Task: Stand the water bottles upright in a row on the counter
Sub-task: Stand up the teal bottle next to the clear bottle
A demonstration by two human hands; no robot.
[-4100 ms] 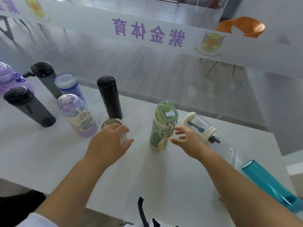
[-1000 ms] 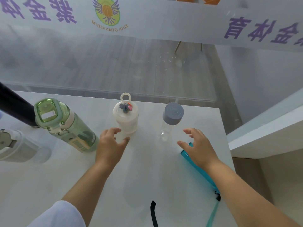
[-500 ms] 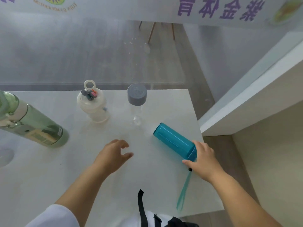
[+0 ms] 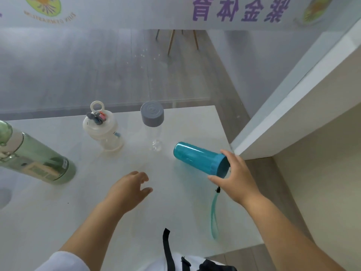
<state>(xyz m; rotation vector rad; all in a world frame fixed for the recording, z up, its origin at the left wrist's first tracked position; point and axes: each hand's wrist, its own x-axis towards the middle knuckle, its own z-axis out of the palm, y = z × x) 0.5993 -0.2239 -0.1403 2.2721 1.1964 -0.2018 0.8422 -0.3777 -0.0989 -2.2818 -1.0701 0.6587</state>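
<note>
A teal bottle [image 4: 197, 157] lies tilted near the right edge of the white counter [image 4: 58, 212], base pointing left, its teal strap [image 4: 214, 218] hanging down. My right hand [image 4: 236, 177] grips its cap end. A clear bottle with a grey cap [image 4: 152, 116] and a short clear bottle with a white ring lid [image 4: 101, 130] stand upright behind it. A green bottle [image 4: 35, 159] stands at the left. My left hand [image 4: 129, 190] hovers over the counter with fingers apart, holding nothing.
A frosted glass panel with purple lettering [image 4: 238, 10] rises behind the counter. A white shelf edge [image 4: 293, 106] runs close by on the right. A black strap [image 4: 167, 249] hangs at the bottom of view. Wooden chair legs [image 4: 172, 42] show behind the glass.
My right hand has raised the teal bottle's cap end off the counter, so the bottle tilts more. The left hand has stayed in place, open.
</note>
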